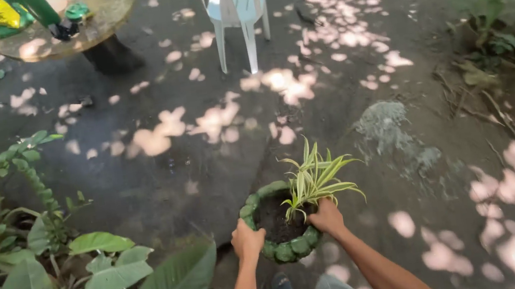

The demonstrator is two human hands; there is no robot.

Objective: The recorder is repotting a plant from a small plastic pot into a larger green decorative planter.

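Both arms reach out and down from the bottom edge, forearms angling in toward each other. The left hand [247, 240] is curled over the near left rim of the green pot [284, 252], fingers wrapped down around the lumpy edge, closed on it. The right hand [327, 216] is clamped on the near right rim, knuckles up, fingers tucked over the edge right at the foot of the striped plant [315, 182]. So it is a two-handed hold on the pot, out in front of the body and above the dark ground [161, 178]; whether the pot's base touches the ground cannot be told from here.

The pot is round, its mouth opening upward, its rim made of bulging green segments. Inside it lies dark soil [273, 219], filling most of the bowl. The plant sits off-centre, toward the right side of the pot, just beside the right hand. Its long narrow leaves, green with pale cream stripes, fan up and away from the person, tips arching out to the right and past the rim.

Farther off, a white plastic chair [237, 8] stands upright on the dappled ground, well apart from the pot. At top left a round tabletop [111, 11] carries green and yellow items. Broad-leaved plants [115, 278] crowd the left edge, near the left arm, and a grey patch of powder [383, 123] lies on the ground to the right.
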